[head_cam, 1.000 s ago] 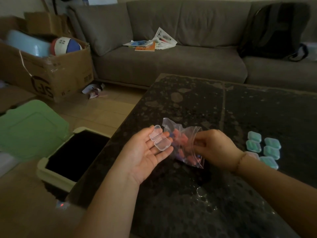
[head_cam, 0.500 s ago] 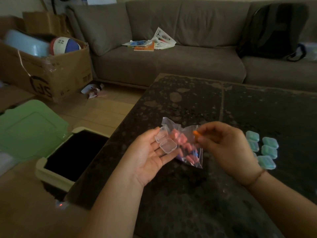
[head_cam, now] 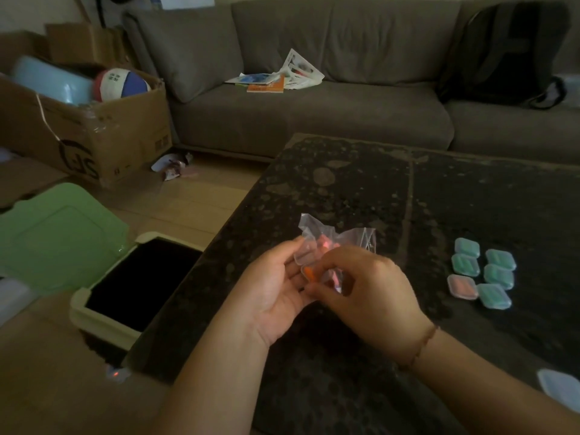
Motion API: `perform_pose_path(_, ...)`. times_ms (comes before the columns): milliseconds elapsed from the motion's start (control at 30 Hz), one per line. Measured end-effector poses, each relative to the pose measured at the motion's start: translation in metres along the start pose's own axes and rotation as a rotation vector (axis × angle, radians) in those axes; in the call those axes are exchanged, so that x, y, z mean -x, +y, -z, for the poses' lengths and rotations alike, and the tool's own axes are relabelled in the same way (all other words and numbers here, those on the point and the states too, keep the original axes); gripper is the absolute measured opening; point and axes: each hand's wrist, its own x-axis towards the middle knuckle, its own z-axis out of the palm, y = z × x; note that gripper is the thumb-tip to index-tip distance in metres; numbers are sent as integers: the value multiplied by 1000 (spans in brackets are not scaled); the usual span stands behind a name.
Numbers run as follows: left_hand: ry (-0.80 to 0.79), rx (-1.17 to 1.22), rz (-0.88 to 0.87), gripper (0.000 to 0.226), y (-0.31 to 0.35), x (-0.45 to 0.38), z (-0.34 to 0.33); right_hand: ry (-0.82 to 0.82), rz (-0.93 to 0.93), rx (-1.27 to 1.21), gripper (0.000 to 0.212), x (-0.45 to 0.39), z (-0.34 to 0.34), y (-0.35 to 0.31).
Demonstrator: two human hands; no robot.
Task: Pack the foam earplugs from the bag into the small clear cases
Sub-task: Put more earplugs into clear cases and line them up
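Note:
My left hand (head_cam: 276, 287) lies palm up and cradles a small clear hinged case (head_cam: 306, 262), lid open, on its curled fingers. An orange foam earplug (head_cam: 310, 274) sits in the case. My right hand (head_cam: 367, 290) hovers over it, thumb and fingertips pinching at the earplug. Behind both hands a clear plastic bag (head_cam: 342, 241) with pink and orange earplugs lies crumpled on the dark table (head_cam: 345, 183). Several closed filled cases (head_cam: 481, 274), mostly teal and one orange, are grouped at the right.
A beige bin with a raised green lid (head_cam: 59, 237) stands off the table's left edge. A cardboard box (head_cam: 94, 133) with a ball sits far left. A grey sofa (head_cam: 314, 114) runs behind the table. A pale object (head_cam: 558, 387) lies at the lower right.
My right hand left the bag with an orange earplug, moved left and down, and brought it into the open case on my left hand. The bag now lies free behind the hands.

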Motion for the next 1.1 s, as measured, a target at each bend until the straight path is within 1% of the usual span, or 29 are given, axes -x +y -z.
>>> perform_pose_path(33,7,3,3,27,1,1,0,38,13,-30,21,1,3,1)
perform_pose_path(67,17,8,5,28,2,2,0,115,-3,-91,19,3,8,3)
perform_pose_path(133,44,22,1,30,7,1,4,292,-127,-279,12,4,20,12)
perform_pose_path(167,63,39,-7,30,10,1,7,339,-206,-347,9,3,25,21)
perform_pose_path(200,86,66,-12,32,13,0,11,335,-272,-346,9,2,28,31)
perform_pose_path(233,111,97,-15,34,16,-2,14,283,-311,-254,10,1,30,42)
perform_pose_path(267,136,126,-15,35,18,-3,18,210,-318,-96,9,1,29,51)
perform_pose_path(300,157,148,-16,36,21,-5,21,144,-299,72,9,1,27,59)
perform_pose_path(333,172,164,-18,36,23,-5,24,93,-260,208,14,1,24,63)
perform_pose_path(400,181,185,-17,36,25,-6,26,2,-172,348,21,-1,17,68)
perform_pose_path(500,175,203,-14,37,25,-5,24,-103,-91,339,29,-12,10,69)
perform_pose_path(533,173,205,-14,37,24,-5,24,-141,-90,323,29,-18,7,69)
perform_pose_path(633,161,197,-7,36,23,-5,22,-229,-192,233,26,-31,2,71)
perform_pose_path(767,157,177,-5,35,21,-7,21,-144,-241,318,27,-36,-2,73)
perform_pose_path(900,155,179,-4,34,20,-8,20,-42,-218,191,21,-32,-3,79)
perform_pose_path(1000,144,170,-6,34,19,-8,19,-80,-227,170,20,-33,-3,82)
perform_pose_path(1100,146,164,-7,34,19,-8,18,-124,-268,216,28,-38,-5,85)
